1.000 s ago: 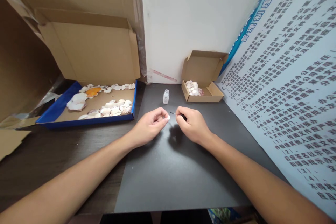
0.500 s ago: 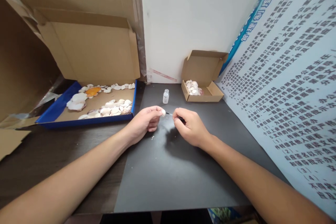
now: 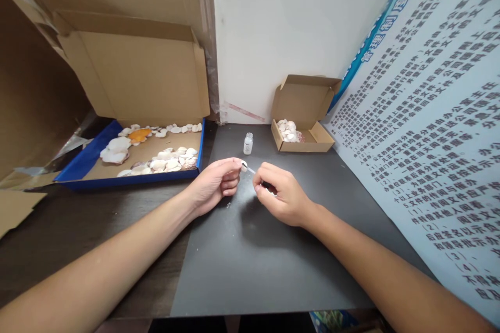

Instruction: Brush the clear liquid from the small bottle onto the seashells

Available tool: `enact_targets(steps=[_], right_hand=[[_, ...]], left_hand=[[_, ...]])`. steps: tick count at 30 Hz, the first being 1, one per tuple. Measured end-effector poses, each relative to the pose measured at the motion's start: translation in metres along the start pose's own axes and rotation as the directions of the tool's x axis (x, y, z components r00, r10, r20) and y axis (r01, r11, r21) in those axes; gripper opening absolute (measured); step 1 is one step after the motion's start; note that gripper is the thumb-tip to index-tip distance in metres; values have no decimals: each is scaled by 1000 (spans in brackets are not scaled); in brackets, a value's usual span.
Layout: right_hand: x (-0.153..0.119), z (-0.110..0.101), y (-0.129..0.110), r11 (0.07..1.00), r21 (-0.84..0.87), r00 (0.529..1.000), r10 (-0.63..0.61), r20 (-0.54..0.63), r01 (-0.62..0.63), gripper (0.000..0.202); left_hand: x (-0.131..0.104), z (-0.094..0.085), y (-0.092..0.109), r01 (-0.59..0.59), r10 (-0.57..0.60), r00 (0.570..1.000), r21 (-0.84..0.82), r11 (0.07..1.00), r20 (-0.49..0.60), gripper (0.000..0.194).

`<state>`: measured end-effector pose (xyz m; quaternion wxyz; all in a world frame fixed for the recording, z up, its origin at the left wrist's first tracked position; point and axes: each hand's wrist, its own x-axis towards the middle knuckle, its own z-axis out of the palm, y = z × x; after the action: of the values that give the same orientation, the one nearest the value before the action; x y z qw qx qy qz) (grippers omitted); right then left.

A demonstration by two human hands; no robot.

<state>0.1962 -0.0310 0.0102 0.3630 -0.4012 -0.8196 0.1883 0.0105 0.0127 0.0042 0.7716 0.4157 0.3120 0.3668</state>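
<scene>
Between the thumb and forefinger of my left hand point(image 3: 219, 183) is a small white shell point(image 3: 244, 166), its other fingers curled in. My right hand point(image 3: 282, 190) is closed around a small brush point(image 3: 250, 169) with a pale thin shaft and a dark tip. The brush tip lies against the shell, or just over it; I cannot tell which. Most of the brush handle is hidden in my fist. Just beyond both hands stands an uncapped small glass bottle point(image 3: 248, 143) with a white label.
At left, a blue-edged open cardboard box point(image 3: 133, 183) holds many shells and one orange shell point(image 3: 139, 136). A smaller open cardboard box point(image 3: 307, 146) with white shells stands at back right. A dark mat point(image 3: 250, 270) covers the desk, and a printed board point(image 3: 429, 140) leans along the right.
My right hand has shifted slightly left and down, and the brush tip has moved up onto or over the shell. My left hand keeps its pinch on the shell.
</scene>
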Motion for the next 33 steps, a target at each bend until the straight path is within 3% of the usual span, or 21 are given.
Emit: enact_targets(steps=[5,12,25,33], right_hand=[[2,2,3,990,-72,989,125,73,-120,15],[-1,-1,-4,1000,-25,1000,-12,1,12,12],[1,4,1,986,-126,990,123,66,-114,11],[-2,1,-6,999,-39,999,1,52,1,8]], left_hand=[[-1,1,2,-46,46,999,2,999,-17,30],[-1,0,1,-89,90,995,19,996,-52,34],[1,0,2,-57,54,996,-36,998,-69,29],[1,0,0,-57,56,997,-32,998,-50,32]])
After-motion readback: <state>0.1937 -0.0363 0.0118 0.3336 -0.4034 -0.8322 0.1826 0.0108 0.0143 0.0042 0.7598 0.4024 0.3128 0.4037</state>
